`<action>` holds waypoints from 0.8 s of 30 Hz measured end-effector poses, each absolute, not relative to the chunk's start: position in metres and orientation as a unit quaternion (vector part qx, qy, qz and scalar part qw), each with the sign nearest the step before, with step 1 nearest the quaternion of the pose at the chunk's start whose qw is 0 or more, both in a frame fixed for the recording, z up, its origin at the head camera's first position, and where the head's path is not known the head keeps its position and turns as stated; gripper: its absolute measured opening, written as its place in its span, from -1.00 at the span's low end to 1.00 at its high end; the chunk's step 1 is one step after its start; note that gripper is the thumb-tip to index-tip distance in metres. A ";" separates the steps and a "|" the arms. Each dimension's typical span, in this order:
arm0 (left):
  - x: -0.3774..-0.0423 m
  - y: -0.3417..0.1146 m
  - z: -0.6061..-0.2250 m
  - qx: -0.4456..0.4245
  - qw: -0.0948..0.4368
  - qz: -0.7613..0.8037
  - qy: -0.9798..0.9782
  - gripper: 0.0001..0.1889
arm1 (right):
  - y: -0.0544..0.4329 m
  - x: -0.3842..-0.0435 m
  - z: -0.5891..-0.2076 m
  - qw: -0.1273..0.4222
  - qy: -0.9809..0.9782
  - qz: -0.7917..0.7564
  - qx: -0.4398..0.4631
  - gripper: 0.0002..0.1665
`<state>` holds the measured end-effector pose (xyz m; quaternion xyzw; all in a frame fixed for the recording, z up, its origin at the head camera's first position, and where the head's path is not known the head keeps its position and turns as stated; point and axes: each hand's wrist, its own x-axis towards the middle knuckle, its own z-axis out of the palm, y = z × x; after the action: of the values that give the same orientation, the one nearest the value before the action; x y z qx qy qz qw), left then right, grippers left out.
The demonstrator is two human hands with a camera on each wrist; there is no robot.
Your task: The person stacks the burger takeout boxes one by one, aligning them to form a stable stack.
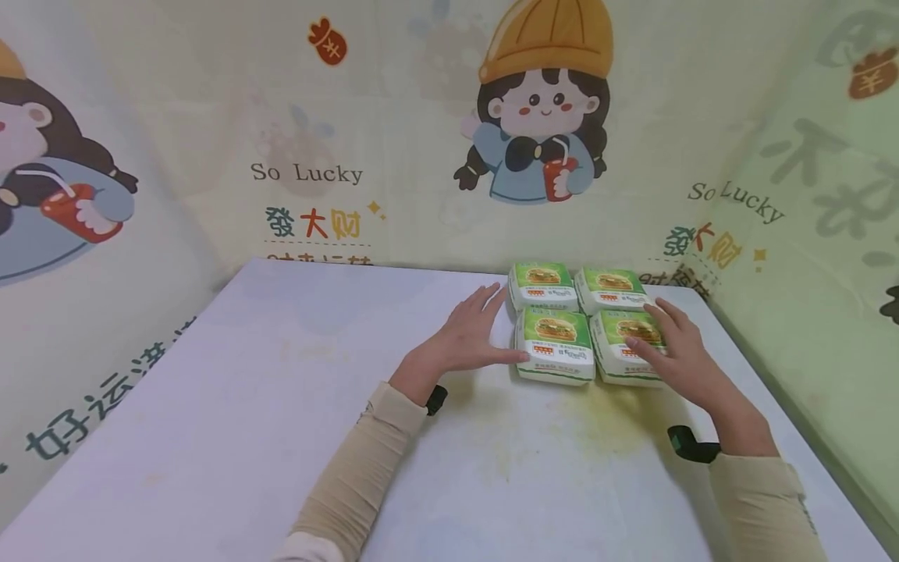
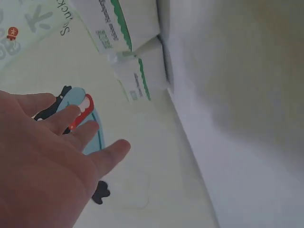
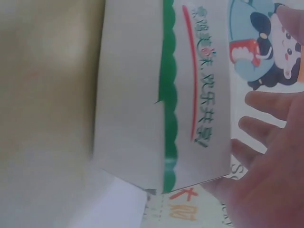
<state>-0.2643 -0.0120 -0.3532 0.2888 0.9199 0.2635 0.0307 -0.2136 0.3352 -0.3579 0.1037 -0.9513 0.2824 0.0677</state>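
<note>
Several white and green paper burger boxes with a burger picture on the lid stand together in two rows at the back right of the table. My left hand is beside the front left burger box, fingers spread, thumb tip right at its left side. Over the right part of the front right burger box reaches my right hand, fingers extended and apart. Behind them are the back left burger box and the back right burger box. In the right wrist view, fingers overlap one box's edge.
The white table meets a printed cloth backdrop just behind the boxes. Cloth also hangs along the left and right sides. A black wrist camera sits at my left cuff, another black camera at the right.
</note>
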 end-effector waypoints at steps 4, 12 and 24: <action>-0.268 -0.002 -0.365 0.294 0.050 0.322 0.899 0.20 | 0.339 -0.214 -0.362 0.073 -0.947 0.296 0.100 -0.08; -0.271 0.016 -0.375 0.299 0.070 0.362 0.880 0.24 | 0.346 -0.219 -0.367 0.065 -0.941 0.324 0.078 0.01; -0.272 0.035 -0.379 0.306 0.099 0.335 0.886 0.27 | 0.353 -0.223 -0.377 0.030 -0.949 0.304 0.080 0.12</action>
<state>-0.2717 0.0349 -0.3791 0.3059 0.8857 0.3348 0.0992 -0.2234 0.3533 -0.3769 0.0802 -0.9487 0.3044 0.0301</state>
